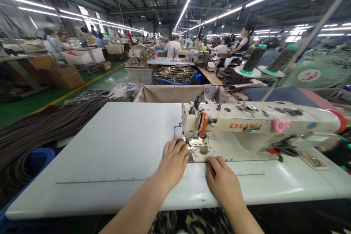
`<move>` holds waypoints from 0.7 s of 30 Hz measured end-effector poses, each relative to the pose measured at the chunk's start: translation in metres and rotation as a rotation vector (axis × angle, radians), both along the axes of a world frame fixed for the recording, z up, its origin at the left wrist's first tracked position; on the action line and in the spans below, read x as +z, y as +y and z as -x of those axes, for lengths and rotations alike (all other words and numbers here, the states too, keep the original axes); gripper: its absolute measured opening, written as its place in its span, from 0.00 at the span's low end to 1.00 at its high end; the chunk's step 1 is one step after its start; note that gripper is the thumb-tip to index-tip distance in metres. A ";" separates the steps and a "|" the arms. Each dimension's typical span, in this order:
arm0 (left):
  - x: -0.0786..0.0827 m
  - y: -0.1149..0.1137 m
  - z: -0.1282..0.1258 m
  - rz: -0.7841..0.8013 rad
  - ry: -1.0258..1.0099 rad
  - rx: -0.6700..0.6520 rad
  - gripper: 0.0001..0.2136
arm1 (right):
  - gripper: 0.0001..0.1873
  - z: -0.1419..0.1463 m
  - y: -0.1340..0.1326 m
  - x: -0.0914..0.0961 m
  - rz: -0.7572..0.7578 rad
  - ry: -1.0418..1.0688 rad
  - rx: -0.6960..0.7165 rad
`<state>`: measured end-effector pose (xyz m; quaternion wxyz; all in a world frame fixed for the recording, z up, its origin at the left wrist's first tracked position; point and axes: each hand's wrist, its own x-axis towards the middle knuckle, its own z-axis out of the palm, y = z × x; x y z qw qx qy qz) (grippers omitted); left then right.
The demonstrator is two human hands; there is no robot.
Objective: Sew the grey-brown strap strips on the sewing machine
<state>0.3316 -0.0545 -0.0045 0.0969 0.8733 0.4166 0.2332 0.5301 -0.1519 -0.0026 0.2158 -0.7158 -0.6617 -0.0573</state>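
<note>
Thread cones behind sewing machine; left fingers outstretched, right fingers curled, hold unclear.

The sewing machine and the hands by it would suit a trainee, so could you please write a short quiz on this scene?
1. Which is nearer the machine's needle end? A) left hand B) right hand
2. True or false: the two thread cones have green tops.
3. Fill in: along the table's front edge runs a printed ____.

Key: 1. A; 2. True; 3. ruler.
</note>
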 end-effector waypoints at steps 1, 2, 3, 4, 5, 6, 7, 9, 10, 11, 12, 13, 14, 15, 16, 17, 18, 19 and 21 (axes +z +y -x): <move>-0.002 0.004 0.001 0.019 -0.026 -0.003 0.20 | 0.14 0.000 0.000 0.000 -0.005 0.000 0.002; -0.004 0.009 0.002 0.040 -0.055 -0.004 0.19 | 0.14 0.000 0.000 0.001 -0.010 -0.001 0.006; -0.007 0.017 0.002 0.059 -0.085 -0.001 0.17 | 0.14 0.000 0.000 0.001 -0.015 -0.002 0.009; -0.009 0.026 0.003 0.076 -0.111 0.003 0.17 | 0.13 0.000 0.000 0.002 -0.019 -0.002 0.011; -0.011 0.036 0.003 0.090 -0.131 0.002 0.16 | 0.13 0.000 0.000 0.003 -0.022 -0.002 0.011; -0.012 0.047 0.003 0.098 -0.143 -0.003 0.17 | 0.13 0.000 0.000 0.004 -0.023 -0.002 0.012; -0.013 0.059 0.002 0.103 -0.148 -0.018 0.18 | 0.13 -0.001 0.000 0.005 -0.024 -0.003 0.012; -0.014 0.083 -0.002 0.106 -0.151 -0.070 0.19 | 0.12 -0.001 0.000 0.006 -0.028 -0.004 0.013; -0.014 0.094 -0.005 0.105 -0.151 -0.096 0.19 | 0.12 -0.001 0.001 0.007 -0.030 -0.006 0.014; -0.014 0.103 -0.009 0.104 -0.150 -0.122 0.17 | 0.12 -0.001 0.001 0.007 -0.033 -0.011 0.015; -0.014 0.111 -0.012 0.102 -0.147 -0.146 0.15 | 0.11 -0.002 0.002 0.007 -0.039 -0.016 0.016; -0.013 0.118 -0.015 0.101 -0.142 -0.169 0.13 | 0.11 -0.002 0.003 0.006 -0.047 -0.023 0.018; -0.013 0.122 -0.018 0.098 -0.135 -0.188 0.12 | 0.11 -0.003 0.003 0.005 -0.058 -0.032 0.021; -0.013 0.125 -0.021 0.094 -0.127 -0.201 0.12 | 0.10 -0.003 0.004 0.004 -0.071 -0.041 0.025; -0.013 0.127 -0.023 0.089 -0.119 -0.210 0.12 | 0.10 -0.004 0.004 0.003 -0.084 -0.050 0.029; -0.014 0.127 -0.024 0.083 -0.110 -0.216 0.12 | 0.10 -0.005 0.004 0.002 -0.092 -0.058 0.032; -0.015 0.127 -0.025 0.078 -0.101 -0.220 0.13 | 0.11 -0.006 0.005 0.001 -0.098 -0.065 0.031; -0.015 0.126 -0.025 0.073 -0.093 -0.224 0.15 | 0.11 -0.006 0.005 0.000 -0.100 -0.072 0.028; -0.017 0.123 -0.025 0.065 -0.077 -0.227 0.17 | 0.10 -0.006 0.005 0.000 -0.093 -0.080 0.018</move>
